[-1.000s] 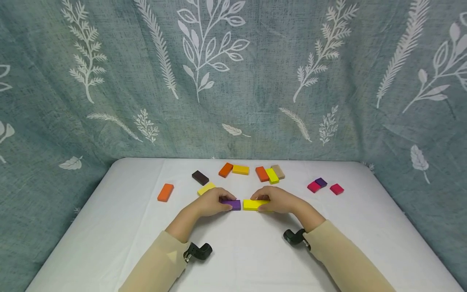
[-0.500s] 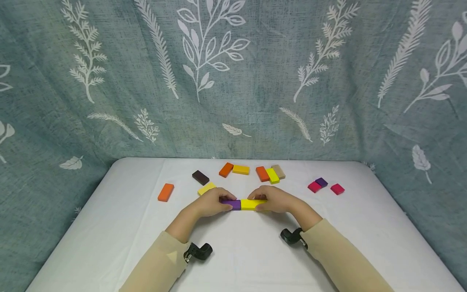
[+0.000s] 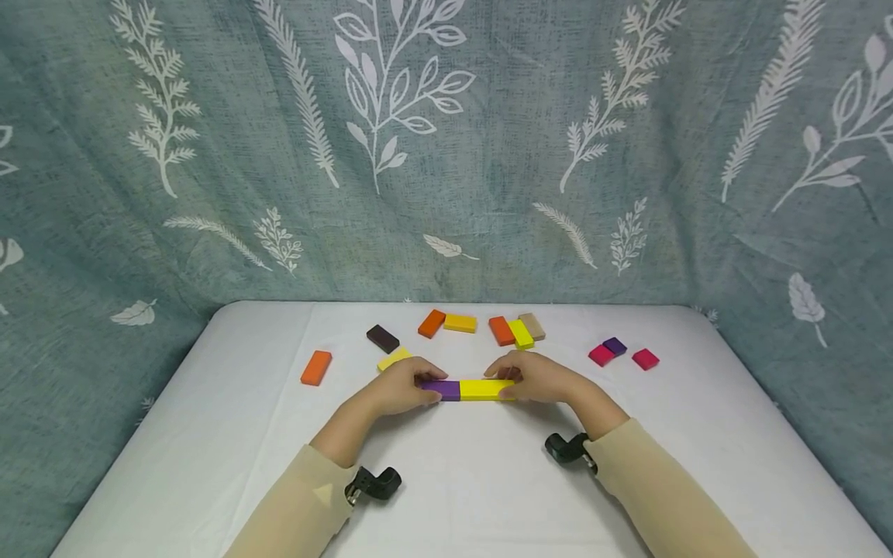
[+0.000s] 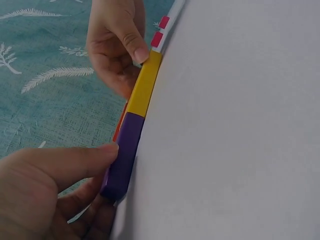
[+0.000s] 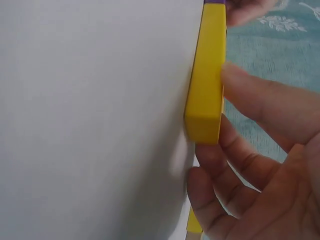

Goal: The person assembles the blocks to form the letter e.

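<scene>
A purple block (image 3: 449,390) and a yellow block (image 3: 481,390) lie end to end on the white table, their ends touching. My left hand (image 3: 403,384) pinches the purple block near its left end, thumb on the near side; part of that block is hidden under the hand. At the right end of the yellow block is my right hand (image 3: 540,378), loosely bent. In the right wrist view its thumb (image 5: 245,90) is at the yellow block's edge, while the other fingers (image 5: 240,160) sit loose past the block's end. A light yellow block (image 3: 394,359) lies behind the left hand.
Along the back lie a dark brown block (image 3: 383,338), an orange-red block (image 3: 432,323), a golden yellow block (image 3: 460,323) and a red-yellow-tan cluster (image 3: 519,332). An orange block (image 3: 317,368) is at left; pink (image 3: 645,359) and dark purple (image 3: 615,346) pieces are at right.
My right hand pushed the yellow block left until it met the purple block. Since then that hand has shifted slightly right along the block, which stays put. The left hand keeps its hold.
</scene>
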Motion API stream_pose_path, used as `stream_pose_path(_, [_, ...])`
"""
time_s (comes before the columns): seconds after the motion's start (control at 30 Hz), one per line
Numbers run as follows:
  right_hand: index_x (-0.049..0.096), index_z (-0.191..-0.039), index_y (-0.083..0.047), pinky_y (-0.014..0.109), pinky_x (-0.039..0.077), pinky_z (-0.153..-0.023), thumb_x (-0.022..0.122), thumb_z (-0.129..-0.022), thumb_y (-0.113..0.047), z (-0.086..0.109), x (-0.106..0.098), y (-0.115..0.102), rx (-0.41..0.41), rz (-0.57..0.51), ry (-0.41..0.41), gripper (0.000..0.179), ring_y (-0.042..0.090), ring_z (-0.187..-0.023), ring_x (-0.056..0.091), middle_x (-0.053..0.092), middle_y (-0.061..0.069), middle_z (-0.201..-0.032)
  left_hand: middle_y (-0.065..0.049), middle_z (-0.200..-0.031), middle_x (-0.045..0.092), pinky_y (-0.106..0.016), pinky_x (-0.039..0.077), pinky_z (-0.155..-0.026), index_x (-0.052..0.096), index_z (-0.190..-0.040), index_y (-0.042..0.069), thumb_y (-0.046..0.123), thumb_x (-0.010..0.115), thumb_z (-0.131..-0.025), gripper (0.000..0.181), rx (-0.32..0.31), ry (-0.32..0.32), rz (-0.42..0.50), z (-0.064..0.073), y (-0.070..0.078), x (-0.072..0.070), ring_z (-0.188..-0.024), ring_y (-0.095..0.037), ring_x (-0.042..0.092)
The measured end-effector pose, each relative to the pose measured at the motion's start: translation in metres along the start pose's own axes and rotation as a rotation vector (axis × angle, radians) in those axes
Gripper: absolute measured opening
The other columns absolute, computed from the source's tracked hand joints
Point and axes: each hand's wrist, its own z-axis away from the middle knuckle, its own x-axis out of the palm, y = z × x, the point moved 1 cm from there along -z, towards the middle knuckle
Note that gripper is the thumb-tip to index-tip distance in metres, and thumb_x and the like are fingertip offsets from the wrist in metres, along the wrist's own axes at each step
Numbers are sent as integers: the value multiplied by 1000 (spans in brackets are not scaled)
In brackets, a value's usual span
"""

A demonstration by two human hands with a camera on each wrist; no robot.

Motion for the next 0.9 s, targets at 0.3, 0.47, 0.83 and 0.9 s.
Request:
stream_pose_path(0.3, [72, -116, -19, 40, 49, -92, 77, -89, -11, 0, -3, 6, -9, 2, 2, 29, 17, -96, 56, 65, -2, -112, 4, -103, 66, -31, 47, -82, 75, -114, 15, 12, 77, -89, 25, 3, 42, 1, 1, -3, -2, -89, -14, 55])
stream_pose_path(0.47, [73, -117, -17, 40, 49, -92, 76, -89, -10, -2, -4, 7, -21, -6, 12, 29, 18, -96, 56, 66, -2, -114, 3, -103, 66, -32, 46, -83, 75, -113, 15, 12, 76, -89, 24, -15, 50, 20, -1, -2, -2, -90, -15, 54])
stream_pose_path(0.83, [73, -119, -16, 39, 49, -93, 75, -89, -8, -4, -6, 7, -26, -26, 25, 31, 18, -97, 56, 66, -1, -114, 1, -105, 69, -32, 46, -83, 77, -110, 14, 10, 77, -88, 22, 4, 86, 13, -6, -5, -1, -89, -14, 55])
stream_pose_path(0.9, [73, -119, -16, 39, 49, -93, 75, -89, -8, -4, -7, 6, -23, -30, 25, 31, 18, -98, 56, 66, -1, -115, 1, -105, 69, -32, 46, -83, 77, -110, 13, 10, 77, -88, 22, 2, 86, 15, -7, -5, -1, -89, -14, 55])
